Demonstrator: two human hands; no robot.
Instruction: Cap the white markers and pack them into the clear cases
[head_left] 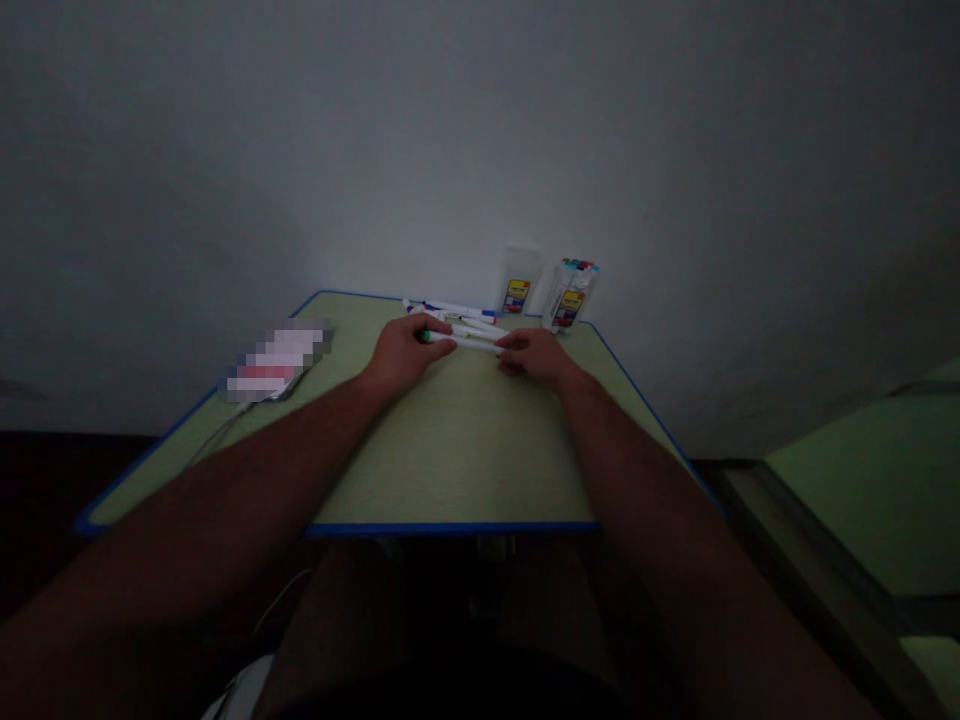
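Both my hands rest on a small green table (450, 450) with a blue rim. My left hand (405, 352) is closed round the green-capped end of a white marker (471, 343). My right hand (534, 358) pinches the other end of that same marker. Several more white markers (457, 312) with blue caps lie loose just behind my hands, near the wall.
Two clear marker packs stand against the wall at the back right: an empty-looking one (519, 282) and one (570, 294) filled with markers. A blurred flat object (274, 362) with a white cable lies at the table's left. Another green surface (877, 490) is at the right.
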